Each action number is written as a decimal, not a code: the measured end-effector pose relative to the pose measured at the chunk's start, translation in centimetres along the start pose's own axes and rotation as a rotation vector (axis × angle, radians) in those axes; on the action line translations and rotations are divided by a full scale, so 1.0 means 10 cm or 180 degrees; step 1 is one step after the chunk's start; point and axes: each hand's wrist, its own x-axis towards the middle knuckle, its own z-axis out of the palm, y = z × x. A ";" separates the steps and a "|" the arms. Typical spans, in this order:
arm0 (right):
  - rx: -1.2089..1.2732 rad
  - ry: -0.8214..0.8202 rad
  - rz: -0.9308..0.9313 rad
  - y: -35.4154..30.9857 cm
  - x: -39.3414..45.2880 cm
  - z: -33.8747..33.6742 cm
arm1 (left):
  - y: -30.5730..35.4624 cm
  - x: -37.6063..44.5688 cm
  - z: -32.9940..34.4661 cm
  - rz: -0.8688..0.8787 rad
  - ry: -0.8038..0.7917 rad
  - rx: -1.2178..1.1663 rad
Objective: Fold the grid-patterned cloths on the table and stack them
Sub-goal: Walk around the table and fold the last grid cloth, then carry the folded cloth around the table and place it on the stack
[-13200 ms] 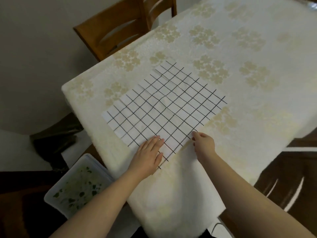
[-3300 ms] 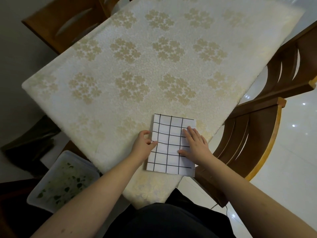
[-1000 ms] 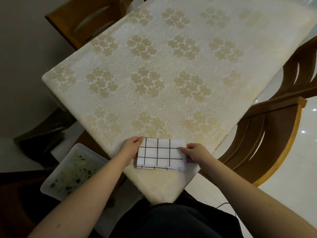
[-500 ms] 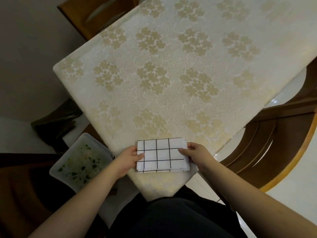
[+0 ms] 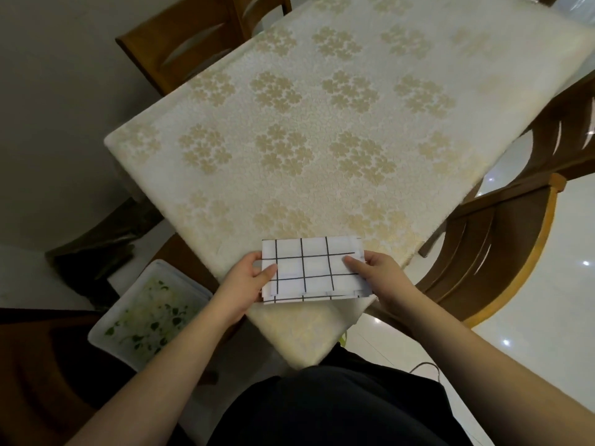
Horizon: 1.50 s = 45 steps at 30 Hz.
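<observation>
At the near corner of the surface (image 5: 322, 107), your folded grid-patterned cloth (image 5: 314, 268) lies as a small rectangle, several layers showing along its near edge. Your left hand (image 5: 244, 284) pinches the cloth's left edge: thumb on top, fingers (image 5: 254, 256) curled under it. Your right hand (image 5: 383, 272) grips the right edge the same way, thumb on the top face, fingers wrapped beneath. Whether the cloth rests on the surface or is lifted slightly cannot be told. The surface carries a cream tablecloth with gold flower clusters; its corner hangs down toward your dark clothing. A wooden chair (image 5: 492, 252) stands just right of the corner; another chair (image 5: 199, 37) stands at the far left side. A white bin (image 5: 145, 313) with green-and-white contents sits on the floor to your left.
</observation>
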 end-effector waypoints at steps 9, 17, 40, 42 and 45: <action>0.0149 0.0283 -0.0190 0.10 -0.96 0.21 | -0.13 -0.54 -0.32 0.0460 -0.0110 0.0199; 0.0457 0.1024 -0.0483 0.43 -1.81 0.04 | -0.05 -0.94 0.07 0.0510 -0.0844 0.0281; 0.1443 0.2585 -0.0492 1.74 -3.62 -2.13 | 0.07 -1.62 3.34 0.0948 -0.2063 0.1873; 0.1505 0.2613 -0.0492 1.84 -3.70 -2.38 | 0.07 -1.69 3.63 0.0939 -0.2083 0.2001; 0.1551 0.2607 -0.0459 1.90 -3.77 -2.70 | 0.11 -1.73 3.96 0.0872 -0.2175 0.2068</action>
